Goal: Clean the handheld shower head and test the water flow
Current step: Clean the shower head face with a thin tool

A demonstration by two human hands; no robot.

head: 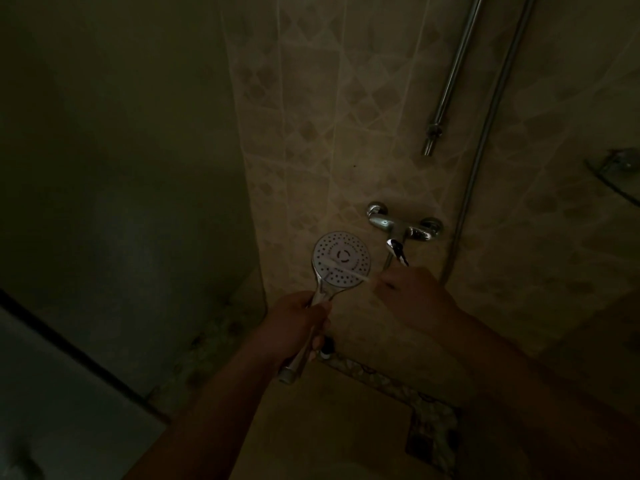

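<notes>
A round white shower head (343,252) with many nozzle holes faces me in the dim shower. My left hand (294,323) grips its chrome handle (320,296) below the disc. A thin pale brush (341,267) lies across the lower part of the face, its head at the left. My right hand (412,292) pinches the brush's other end just right of the disc. The brush bristles are blurred.
A chrome mixer tap (405,226) with a lever is mounted on the tiled wall behind my right hand. A vertical rail (450,77) and a hose (485,133) run up the wall. A glass corner shelf (616,174) sticks out at right. A glass door stands left.
</notes>
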